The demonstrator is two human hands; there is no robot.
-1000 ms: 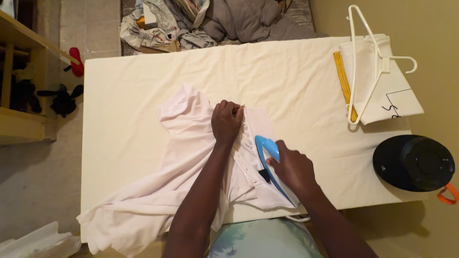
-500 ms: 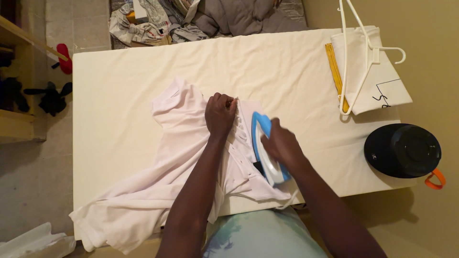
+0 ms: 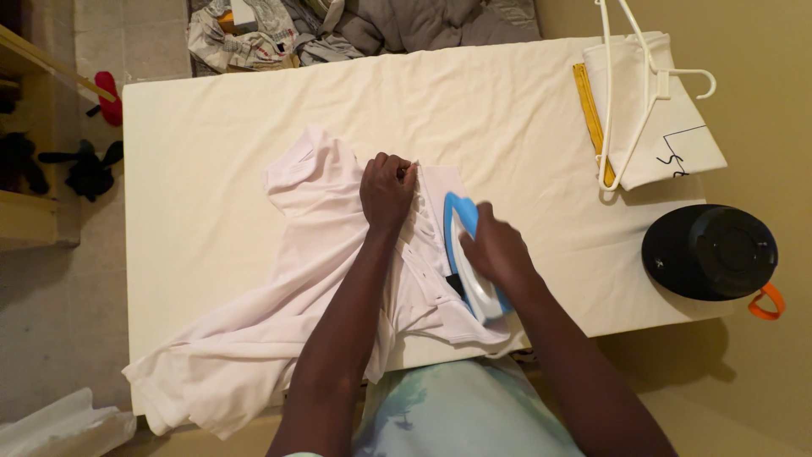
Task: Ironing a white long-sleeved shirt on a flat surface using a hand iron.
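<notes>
A white buttoned shirt [image 3: 304,254] lies spread on a table covered with a cream sheet [image 3: 507,118]. My left hand [image 3: 387,191] is closed on the shirt's top edge near the collar and pins it to the table. My right hand [image 3: 497,250] grips the handle of a blue and white iron [image 3: 463,222], which rests on the shirt's button strip just right of my left hand. The iron's rear part is partly hidden by my right hand.
A white plastic hanger [image 3: 634,93] lies on a folded white cloth [image 3: 668,135] with a yellow strip [image 3: 589,118] at the back right. A round black object [image 3: 710,251] with an orange tab sits at the right edge. Crumpled clothes [image 3: 372,25] lie beyond the table; wooden shelves [image 3: 34,127] stand left.
My right hand has pushed the iron forward along the button strip toward the collar. My left hand keeps its hold on the shirt's top edge.
</notes>
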